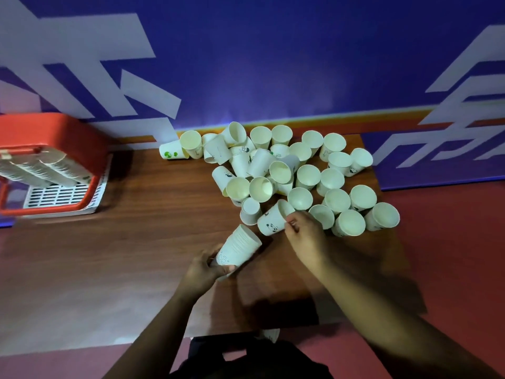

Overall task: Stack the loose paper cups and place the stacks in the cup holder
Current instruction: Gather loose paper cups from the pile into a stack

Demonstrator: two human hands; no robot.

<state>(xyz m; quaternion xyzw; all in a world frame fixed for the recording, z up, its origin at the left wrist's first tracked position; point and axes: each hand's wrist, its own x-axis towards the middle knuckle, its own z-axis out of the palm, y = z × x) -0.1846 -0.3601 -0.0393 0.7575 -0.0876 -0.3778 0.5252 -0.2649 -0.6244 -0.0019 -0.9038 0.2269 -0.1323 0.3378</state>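
One cup [274, 220] touching right grip [304, 233] fingertips.

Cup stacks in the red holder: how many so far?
3 at least, lying side by side in the red holder at the table's left; the stacks blur together, so more may be hidden.

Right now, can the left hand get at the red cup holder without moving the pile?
Probably yes: the cup holder sits far left, with bare table between, but the left hand already holds a cup stack.
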